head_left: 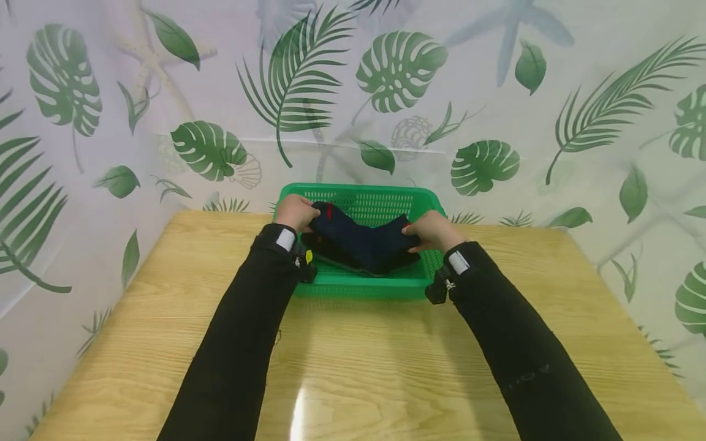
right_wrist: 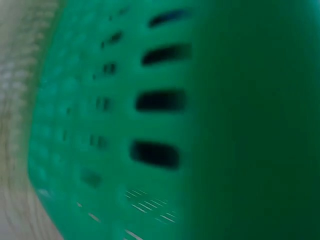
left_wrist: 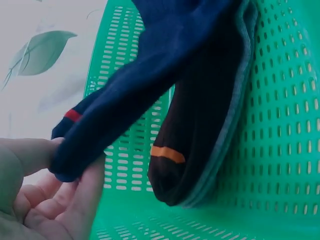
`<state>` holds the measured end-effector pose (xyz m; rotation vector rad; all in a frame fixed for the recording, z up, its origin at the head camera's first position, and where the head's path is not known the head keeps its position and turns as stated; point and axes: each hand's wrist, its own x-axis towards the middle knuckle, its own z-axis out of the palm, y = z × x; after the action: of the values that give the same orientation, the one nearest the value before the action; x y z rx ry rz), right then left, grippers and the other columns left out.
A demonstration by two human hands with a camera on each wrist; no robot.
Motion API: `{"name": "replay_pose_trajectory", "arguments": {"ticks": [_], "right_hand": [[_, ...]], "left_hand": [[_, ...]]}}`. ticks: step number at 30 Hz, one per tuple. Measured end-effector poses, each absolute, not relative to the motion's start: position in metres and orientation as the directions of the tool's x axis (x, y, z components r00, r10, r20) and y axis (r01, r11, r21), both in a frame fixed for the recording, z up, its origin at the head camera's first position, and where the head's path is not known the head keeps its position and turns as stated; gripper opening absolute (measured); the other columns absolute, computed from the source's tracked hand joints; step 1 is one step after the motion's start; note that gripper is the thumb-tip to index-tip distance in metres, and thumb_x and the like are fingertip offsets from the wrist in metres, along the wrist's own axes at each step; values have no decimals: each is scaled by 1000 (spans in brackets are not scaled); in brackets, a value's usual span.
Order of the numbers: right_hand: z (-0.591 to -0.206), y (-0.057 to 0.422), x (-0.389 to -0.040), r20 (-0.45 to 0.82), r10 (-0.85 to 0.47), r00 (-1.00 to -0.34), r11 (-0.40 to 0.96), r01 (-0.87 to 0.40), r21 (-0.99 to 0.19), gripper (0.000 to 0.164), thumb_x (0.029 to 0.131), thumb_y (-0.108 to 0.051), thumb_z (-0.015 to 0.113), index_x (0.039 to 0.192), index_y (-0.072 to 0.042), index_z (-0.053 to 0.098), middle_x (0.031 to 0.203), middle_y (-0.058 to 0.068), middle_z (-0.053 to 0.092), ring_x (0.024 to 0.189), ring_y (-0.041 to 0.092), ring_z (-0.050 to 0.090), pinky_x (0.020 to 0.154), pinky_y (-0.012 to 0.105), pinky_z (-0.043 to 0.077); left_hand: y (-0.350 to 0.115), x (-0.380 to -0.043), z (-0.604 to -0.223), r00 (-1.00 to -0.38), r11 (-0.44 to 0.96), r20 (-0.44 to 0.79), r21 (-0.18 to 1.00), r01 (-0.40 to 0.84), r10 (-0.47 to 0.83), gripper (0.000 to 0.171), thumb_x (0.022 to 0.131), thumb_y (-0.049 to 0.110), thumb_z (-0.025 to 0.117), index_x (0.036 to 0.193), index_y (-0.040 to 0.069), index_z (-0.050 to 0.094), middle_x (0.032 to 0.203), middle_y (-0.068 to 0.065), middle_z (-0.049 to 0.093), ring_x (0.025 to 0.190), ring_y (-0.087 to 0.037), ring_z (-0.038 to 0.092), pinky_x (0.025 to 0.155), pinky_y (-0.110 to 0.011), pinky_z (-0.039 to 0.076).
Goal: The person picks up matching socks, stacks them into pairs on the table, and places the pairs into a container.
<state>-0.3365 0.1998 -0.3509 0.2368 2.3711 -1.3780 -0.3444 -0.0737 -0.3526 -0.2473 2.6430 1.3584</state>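
A navy sock (head_left: pixel 358 237) with a red mark stretches between both hands over a green basket (head_left: pixel 358 289). My left hand (head_left: pixel 295 212) pinches its toe end; in the left wrist view the thumb and fingers (left_wrist: pixel 90 190) hold the navy sock (left_wrist: pixel 135 90) near a red stripe. My right hand (head_left: pixel 436 231) pinches the sock's other end at the basket's right side. Beneath it in the basket lie a dark brown sock (left_wrist: pixel 200 110) with an orange stripe and a grey sock (left_wrist: pixel 232 135). The right wrist view has only the blurred basket wall (right_wrist: pixel 115 125) close up.
The basket stands at the back of a wooden table (head_left: pixel 353 367), close to a wall covering (head_left: pixel 331 147) printed with green leaves. Basket walls rise around the socks on all sides. Both black-sleeved forearms cross the front wall's ends.
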Motion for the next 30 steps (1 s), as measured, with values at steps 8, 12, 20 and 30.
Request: {"name": "replay_pose_trajectory", "arguments": {"ticks": [8, 12, 20, 30], "right_hand": [[-366, 197, -338, -400, -59, -914, 523, 313, -793, 34, 99, -2, 51, 129, 13, 50, 144, 27, 37, 130, 42, 41, 90, 42, 53], [-371, 198, -337, -407, -48, -912, 448, 345, -825, 42, 101, -3, 46, 141, 10, 41, 150, 25, 29, 138, 40, 31, 92, 43, 52], [-372, 196, -336, -385, 1, -923, 402, 353, -845, 46, 102, -4, 46, 145, 7, 35, 152, 24, 26, 137, 40, 34, 94, 42, 51], [-365, 200, -334, -365, -104, -925, 868, 94, -487, 23, 99, -15, 55, 100, 7, 63, 92, 20, 63, 75, 27, 65, 73, 38, 55]], "left_hand": [[-72, -350, -360, -964, 557, -254, 790, -255, -80, 36, 95, 4, 58, 131, 2, 59, 134, -16, 55, 101, -32, 67, 82, -36, 57], [-73, -352, -363, -959, 522, -268, 807, -276, -93, 39, 95, 1, 56, 134, 2, 57, 134, -15, 55, 105, -31, 65, 82, -35, 57], [-76, -352, -362, -948, 582, -306, 758, -295, -83, 32, 96, 7, 58, 126, -3, 60, 122, -20, 61, 86, -29, 68, 77, -33, 58], [-78, -349, -355, -904, 839, -419, 519, -162, 84, 58, 98, 32, 57, 143, -2, 43, 143, -20, 45, 122, -36, 52, 98, -44, 46]]}}
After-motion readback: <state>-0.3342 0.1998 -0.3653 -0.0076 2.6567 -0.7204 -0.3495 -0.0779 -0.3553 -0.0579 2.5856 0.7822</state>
